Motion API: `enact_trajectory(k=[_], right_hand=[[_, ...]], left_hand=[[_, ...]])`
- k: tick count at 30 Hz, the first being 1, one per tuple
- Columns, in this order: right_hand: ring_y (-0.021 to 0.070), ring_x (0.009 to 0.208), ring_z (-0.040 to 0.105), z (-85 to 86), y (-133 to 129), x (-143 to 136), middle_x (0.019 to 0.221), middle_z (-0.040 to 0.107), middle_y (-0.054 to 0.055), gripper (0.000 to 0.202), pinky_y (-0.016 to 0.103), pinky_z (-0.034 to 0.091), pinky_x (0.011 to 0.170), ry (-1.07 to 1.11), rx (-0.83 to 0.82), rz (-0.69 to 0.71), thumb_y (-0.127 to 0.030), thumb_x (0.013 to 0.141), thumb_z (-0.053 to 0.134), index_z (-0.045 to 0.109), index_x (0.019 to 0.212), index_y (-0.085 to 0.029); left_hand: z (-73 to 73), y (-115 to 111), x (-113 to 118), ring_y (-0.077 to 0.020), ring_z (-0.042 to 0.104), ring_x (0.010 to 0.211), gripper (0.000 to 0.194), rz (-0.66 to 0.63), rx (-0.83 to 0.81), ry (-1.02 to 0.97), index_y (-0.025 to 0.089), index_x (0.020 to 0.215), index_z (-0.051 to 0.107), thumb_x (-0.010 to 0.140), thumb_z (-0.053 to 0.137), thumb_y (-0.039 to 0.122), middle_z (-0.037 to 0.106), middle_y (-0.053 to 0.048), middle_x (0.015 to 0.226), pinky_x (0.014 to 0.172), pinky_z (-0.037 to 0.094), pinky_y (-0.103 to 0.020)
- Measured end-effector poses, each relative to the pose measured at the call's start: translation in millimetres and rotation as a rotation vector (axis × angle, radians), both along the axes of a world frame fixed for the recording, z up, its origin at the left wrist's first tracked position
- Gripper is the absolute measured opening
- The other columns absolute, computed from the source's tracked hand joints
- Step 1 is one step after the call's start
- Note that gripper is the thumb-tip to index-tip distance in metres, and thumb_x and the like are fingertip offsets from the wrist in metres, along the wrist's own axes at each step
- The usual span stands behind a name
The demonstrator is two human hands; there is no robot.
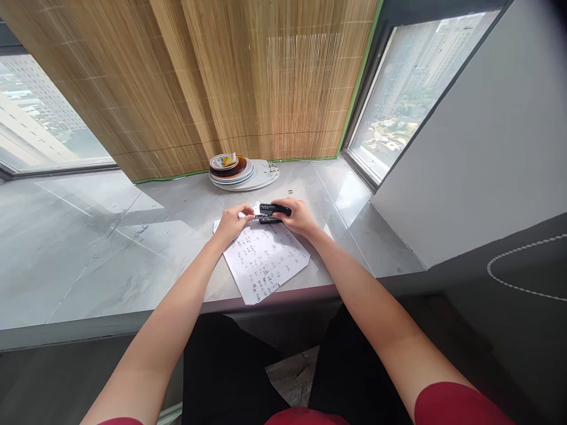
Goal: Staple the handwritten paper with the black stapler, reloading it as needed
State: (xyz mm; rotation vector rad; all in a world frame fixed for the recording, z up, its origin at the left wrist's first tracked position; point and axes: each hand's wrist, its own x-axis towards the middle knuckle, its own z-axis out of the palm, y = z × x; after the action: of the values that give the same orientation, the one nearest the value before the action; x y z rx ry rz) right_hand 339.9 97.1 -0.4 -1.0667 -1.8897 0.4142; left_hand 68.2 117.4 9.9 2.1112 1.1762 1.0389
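Note:
Handwritten white sheets [266, 260] lie overlapping on the grey marble sill, near its front edge. Above their far part is a black stapler [271, 209], its top arm raised from its base. My right hand [295, 216] is wrapped round the stapler's right end. On the other side, my left hand [234, 222] has its thumb and forefinger pinched at the stapler's left end, by a thin metal part; what exactly lies between the fingertips is too small to tell.
Stacked plates [230, 172] with a small yellow packet stand behind the papers. Staples [290, 191] lie behind the stapler, more small bits [140, 231] to the left. A bamboo blind [248, 82] hangs at the back; a white wall [478, 141] bounds the right.

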Motion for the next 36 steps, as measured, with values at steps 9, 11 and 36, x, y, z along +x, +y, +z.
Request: enact_trajectory(k=[9, 11, 36], right_hand=[[0.0289, 0.108, 0.079, -2.5, 3, 4, 0.116, 0.086, 0.008, 0.028, 0.049, 0.062, 0.104, 0.085, -0.022, -0.015, -0.022, 0.091, 0.082, 0.085, 0.118, -0.027], [0.0286, 0.107, 0.079, -1.1, 2, 9, 0.115, 0.086, 0.008, 0.027, 0.050, 0.062, 0.104, 0.119, -0.037, -0.026, -0.023, 0.091, 0.082, 0.086, 0.117, -0.027], [0.0261, 0.098, 0.074, 1.2, -11, -10, 0.108, 0.086, 0.007, 0.028, 0.047, 0.063, 0.095, 0.197, -0.043, 0.209, -0.044, 0.093, 0.084, 0.087, 0.116, -0.028]], left_hand=[[2.7, 4, -14, -0.0316, 0.076, 0.100, 0.012, -0.074, 0.053, 0.007, 0.028, 0.087, 0.088, 0.088, 0.085, 0.039, 0.087, -0.007, 0.098, 0.096, 0.061, -0.048], [3.6, 4, -17, -0.0318, 0.077, 0.097, 0.017, -0.075, 0.036, -0.024, 0.028, 0.086, 0.089, 0.087, 0.088, 0.045, 0.087, -0.008, 0.098, 0.095, 0.063, -0.049], [7.4, 0, -5, -0.0310, 0.067, 0.105, 0.017, -0.158, 0.073, 0.071, 0.026, 0.099, 0.083, 0.083, 0.088, 0.029, 0.082, -0.006, 0.104, 0.096, 0.056, -0.044]])
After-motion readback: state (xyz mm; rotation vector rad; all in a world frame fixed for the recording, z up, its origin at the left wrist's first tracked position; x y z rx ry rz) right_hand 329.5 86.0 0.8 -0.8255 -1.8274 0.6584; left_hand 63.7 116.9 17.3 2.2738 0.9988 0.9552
